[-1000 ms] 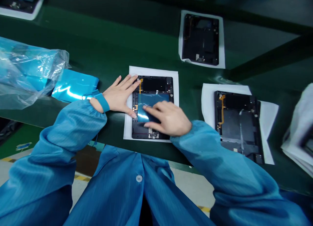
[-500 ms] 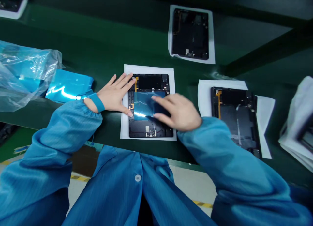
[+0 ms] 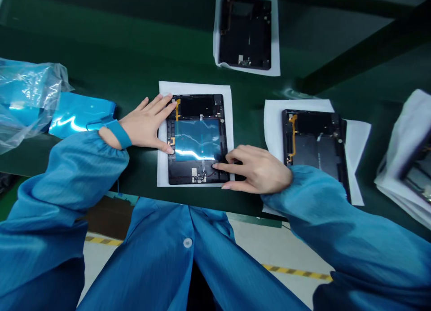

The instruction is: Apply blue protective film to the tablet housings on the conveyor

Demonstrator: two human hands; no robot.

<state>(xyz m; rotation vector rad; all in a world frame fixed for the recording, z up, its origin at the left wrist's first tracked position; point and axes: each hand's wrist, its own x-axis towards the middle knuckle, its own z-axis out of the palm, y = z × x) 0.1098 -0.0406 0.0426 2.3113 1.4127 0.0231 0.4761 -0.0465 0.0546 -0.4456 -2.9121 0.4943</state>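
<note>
An opened tablet (image 3: 183, 169) lies on a white sheet (image 3: 161, 174) in front of me, its inner parts facing up. Across its middle sits a shiny blue film (image 3: 197, 140), lying flat. My left hand (image 3: 144, 124) rests spread along the tablet's left edge, fingertips and thumb on the frame. My right hand (image 3: 256, 169) is at the lower right edge, index finger stretched onto the tablet just below the film, thumb near the bottom corner, other fingers bent. I see nothing held in either hand.
A stack of blue films (image 3: 82, 113) lies on the left, beside a clear plastic bag (image 3: 37, 95). Other opened tablets lie on white sheets, one at the back (image 3: 245, 32) and one at the right (image 3: 313, 140). Wrapped pieces (image 3: 404, 154) stand at the far right.
My right hand has moved from the film's right part down to the tablet's lower right edge. The whole film now shows. My left hand stays in place; the view has shifted slightly.
</note>
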